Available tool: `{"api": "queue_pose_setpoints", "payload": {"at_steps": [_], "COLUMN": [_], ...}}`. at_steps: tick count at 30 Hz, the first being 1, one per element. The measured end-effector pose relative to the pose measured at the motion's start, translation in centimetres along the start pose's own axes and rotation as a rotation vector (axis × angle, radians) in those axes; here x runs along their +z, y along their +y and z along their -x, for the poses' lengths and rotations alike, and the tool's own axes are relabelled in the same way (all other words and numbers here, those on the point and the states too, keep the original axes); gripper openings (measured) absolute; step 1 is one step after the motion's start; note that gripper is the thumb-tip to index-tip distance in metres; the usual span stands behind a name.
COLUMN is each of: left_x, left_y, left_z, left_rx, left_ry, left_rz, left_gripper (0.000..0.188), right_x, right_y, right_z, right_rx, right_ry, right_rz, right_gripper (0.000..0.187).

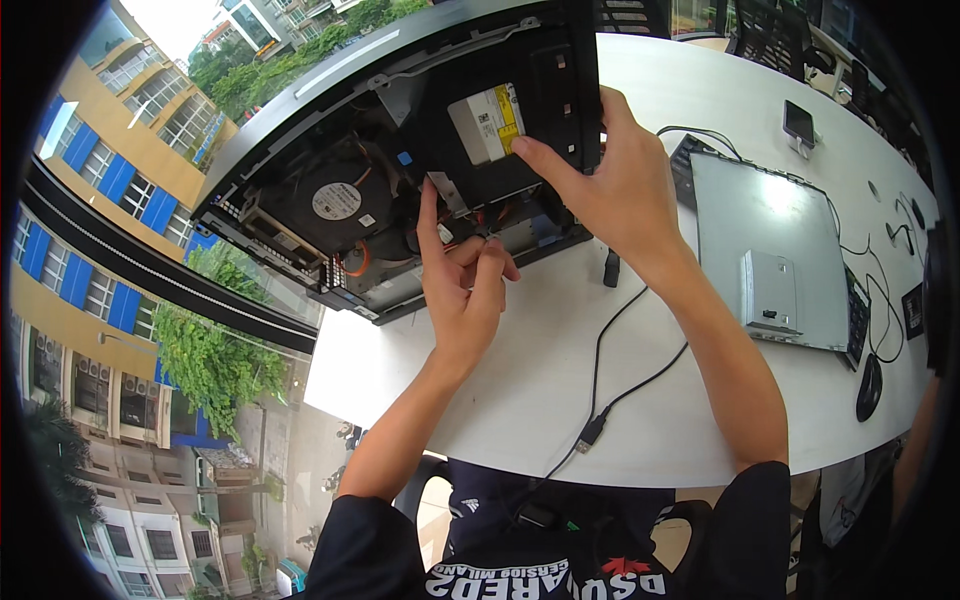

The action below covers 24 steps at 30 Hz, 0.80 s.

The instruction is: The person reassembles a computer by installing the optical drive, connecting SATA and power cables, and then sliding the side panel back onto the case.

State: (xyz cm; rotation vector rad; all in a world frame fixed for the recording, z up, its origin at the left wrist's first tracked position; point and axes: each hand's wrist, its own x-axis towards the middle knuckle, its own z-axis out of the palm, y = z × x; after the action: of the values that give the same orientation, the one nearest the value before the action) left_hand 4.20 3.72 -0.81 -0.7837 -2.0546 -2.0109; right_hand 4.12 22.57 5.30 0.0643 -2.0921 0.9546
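The left hand [460, 290] pointed its index finger at a small metal bracket [455, 192], fingertip against it, the other fingers curled toward the thumb; whether they pinched anything could not be told. The right hand [635, 195], half open, gripped the side of an opened computer case [350, 75], thumb on a label [487, 122] inside. The case sat tilted at the table's [545, 410] left end, its fan [340, 200] showing. Toward the table's right edge lay a metal panel [770, 210], a metal box [770, 290] on it, and a mouse [870, 388].
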Motion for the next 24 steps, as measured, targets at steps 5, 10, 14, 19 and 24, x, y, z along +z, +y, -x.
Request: {"api": "queue_pose_setpoints", "payload": {"at_steps": [5, 10, 14, 19, 24], "left_x": [0.1, -0.1, 0.1, -0.4, -0.3], "left_y": [0.2, 0.4, 0.6, 0.3, 0.2], "left_z": [0.1, 0.3, 0.5, 0.4, 0.5], "left_rx": [-0.045, -0.012, 0.040, 0.069, 0.109], "left_ry": [0.014, 0.060, 0.073, 0.074, 0.027], "left_rz": [0.030, 0.038, 0.008, 0.014, 0.049], "left_gripper": [0.081, 0.073, 0.069, 0.064, 0.063], "right_x": [-0.3, -0.4, -1.2, -2.4, -1.8], "right_y": [-0.3, -0.1, -1.1, -3.2, -3.3], "right_z": [0.1, -0.2, -0.4, -0.6, 0.0], "right_rx": [0.023, -0.032, -0.126, -0.388, -0.533], "right_ry": [-0.006, -0.022, 0.084, 0.275, 0.194], "right_rz": [0.046, 0.025, 0.097, 0.197, 0.227], "right_gripper": [0.064, 0.065, 0.063, 0.058, 0.027]}}
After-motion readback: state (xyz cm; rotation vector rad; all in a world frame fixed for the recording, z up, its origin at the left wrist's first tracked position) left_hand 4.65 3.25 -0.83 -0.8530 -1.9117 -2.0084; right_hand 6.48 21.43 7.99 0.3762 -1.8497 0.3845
